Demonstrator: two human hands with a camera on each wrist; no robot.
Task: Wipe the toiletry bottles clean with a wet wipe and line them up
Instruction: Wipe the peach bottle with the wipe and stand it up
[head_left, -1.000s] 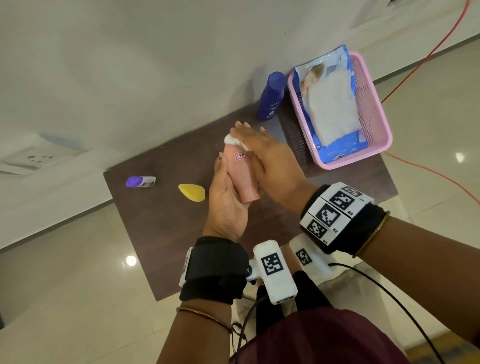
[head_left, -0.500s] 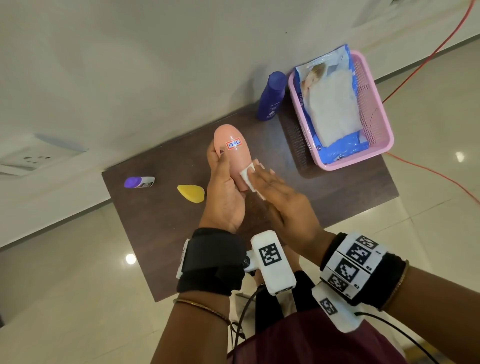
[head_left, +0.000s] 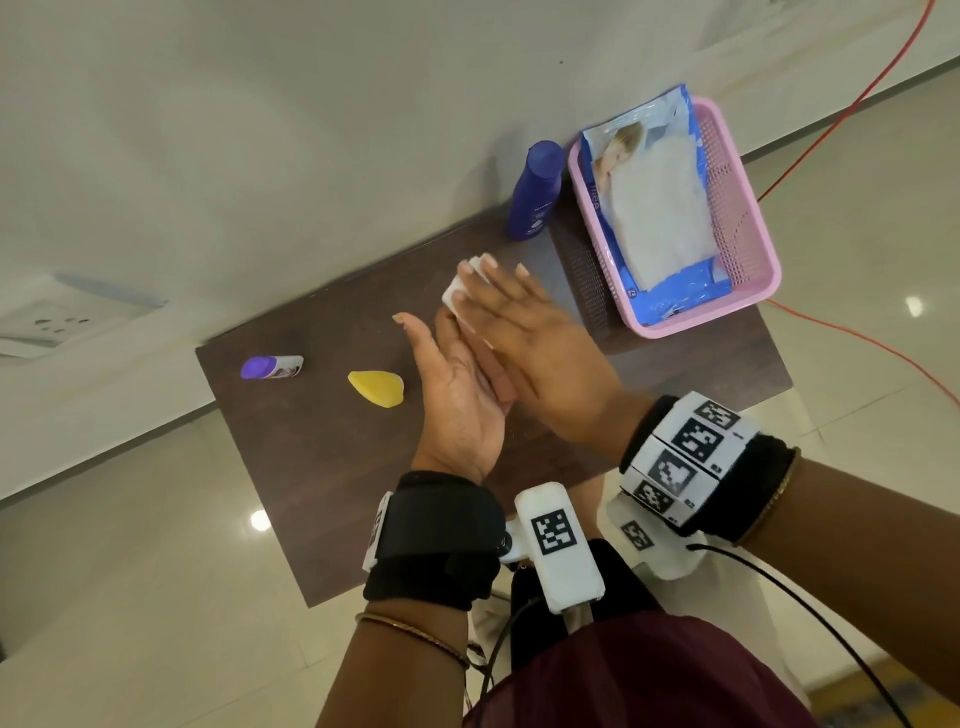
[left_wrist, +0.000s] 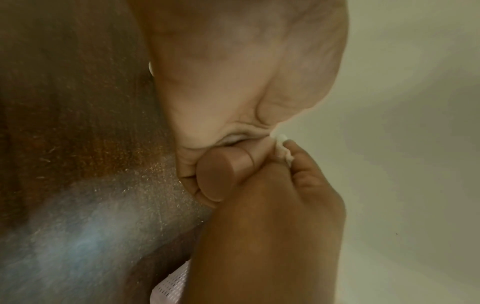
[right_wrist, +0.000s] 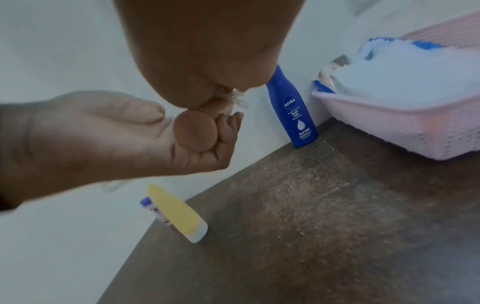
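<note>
Pink bottle (head_left: 496, 376): sandwiched between both hands above the dark surface (head_left: 322, 467), mid-wipe.
Left hand (head_left: 457, 400): fingers curled under the bottle, cradling it.
Right hand (head_left: 535, 343): fingers straight, pressing the white wipe (head_left: 457, 296) along the bottle.
Blue bottle (head_left: 535, 192): upright at the wall, beside the pink basket (head_left: 748, 223).
Left to do: yellow bottle (head_left: 376, 387) and purple-capped bottle (head_left: 271, 367) stand apart, likely unwiped; no line-up yet.

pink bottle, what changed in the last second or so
The right hand slid the wet wipe down the pink bottle, then back up to its top. The left hand holds the bottle throughout. Blue bottle, yellow bottle, purple-capped bottle and basket stayed put.
</note>
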